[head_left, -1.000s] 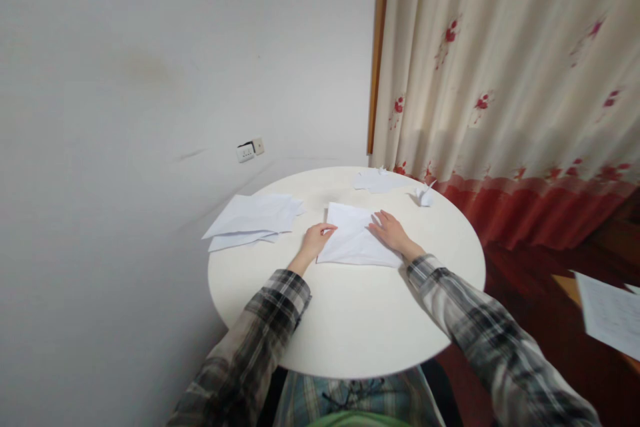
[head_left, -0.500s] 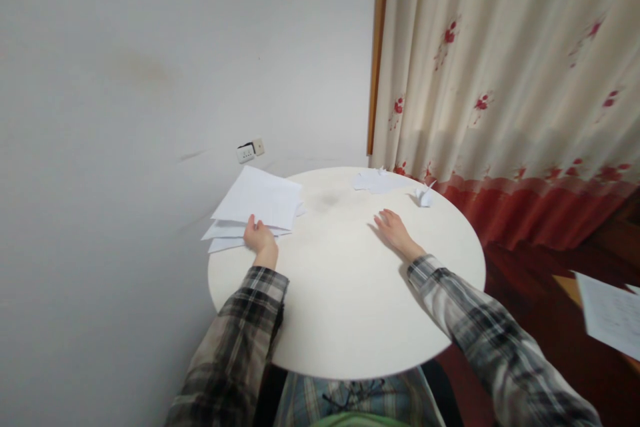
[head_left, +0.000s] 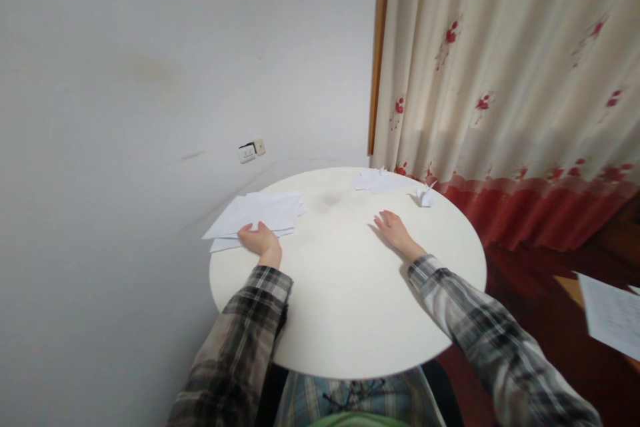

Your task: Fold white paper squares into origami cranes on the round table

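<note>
A stack of white paper sheets (head_left: pixel 260 213) lies at the left side of the round white table (head_left: pixel 350 307). My left hand (head_left: pixel 260 240) rests on the near edge of that stack, fingers laid over the top sheet. My right hand (head_left: pixel 395 230) lies flat on the bare tabletop right of centre, fingers stretched out and holding nothing. A small folded white paper figure (head_left: pixel 425 195) stands at the far right of the table, beyond my right hand. More white folded paper (head_left: pixel 375 180) lies at the far edge.
A white wall with a socket (head_left: pixel 250 150) runs along the left. A cream curtain with red flowers (head_left: pixel 500 80) hangs behind the table. A printed sheet (head_left: pixel 607 313) lies on a wooden surface at the lower right.
My left hand carried the sheet from the table's middle over to the stack at the left and laid it flat there. My right hand stayed in place.
</note>
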The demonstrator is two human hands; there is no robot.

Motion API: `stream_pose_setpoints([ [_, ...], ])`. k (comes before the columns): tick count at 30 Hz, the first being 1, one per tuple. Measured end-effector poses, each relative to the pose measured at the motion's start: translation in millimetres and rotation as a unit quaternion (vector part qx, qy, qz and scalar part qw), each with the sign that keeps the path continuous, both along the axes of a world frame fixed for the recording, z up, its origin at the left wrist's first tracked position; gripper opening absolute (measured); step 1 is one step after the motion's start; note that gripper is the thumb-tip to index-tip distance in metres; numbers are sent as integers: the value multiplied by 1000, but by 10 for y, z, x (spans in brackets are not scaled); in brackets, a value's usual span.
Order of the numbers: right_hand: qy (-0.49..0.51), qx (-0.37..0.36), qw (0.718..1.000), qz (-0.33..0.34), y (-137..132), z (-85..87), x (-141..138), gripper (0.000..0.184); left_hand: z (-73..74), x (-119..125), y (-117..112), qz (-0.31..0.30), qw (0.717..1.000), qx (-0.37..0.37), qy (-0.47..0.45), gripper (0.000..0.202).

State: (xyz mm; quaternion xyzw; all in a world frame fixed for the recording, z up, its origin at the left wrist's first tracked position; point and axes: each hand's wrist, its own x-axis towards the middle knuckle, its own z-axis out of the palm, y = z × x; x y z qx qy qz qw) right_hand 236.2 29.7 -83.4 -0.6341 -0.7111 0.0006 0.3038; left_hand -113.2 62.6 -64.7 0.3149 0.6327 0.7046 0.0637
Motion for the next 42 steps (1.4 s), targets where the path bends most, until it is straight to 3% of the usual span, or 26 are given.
stream_pose_setpoints([
  [2,3,3,1000,5,4,6,-7,55,48,22,-18,79,997,8,-22,23],
  [4,6,4,1000,6,8,16,-14,55,108,67,-31,85,996,40,1,27],
  [8,8,7,1000,-7,9,45,-40,50,188,219,-77,-74,987,81,116,17],
  [13,18,16,1000,-13,1,91,-80,45,180,425,-177,-230,935,36,267,22],
  [18,67,69,991,-89,-11,193,49,39,130,482,-190,-292,908,-23,300,40],
  [25,114,167,942,-268,-77,346,572,46,79,463,-157,-331,886,-34,323,50],
  [28,99,150,935,-305,-54,335,737,48,71,479,-149,-333,892,-37,303,43],
  [32,69,71,959,-264,34,292,814,49,82,502,-147,-350,892,-50,284,33],
  [42,57,-9,967,-250,128,166,850,54,130,514,-219,-372,879,-44,294,42],
])
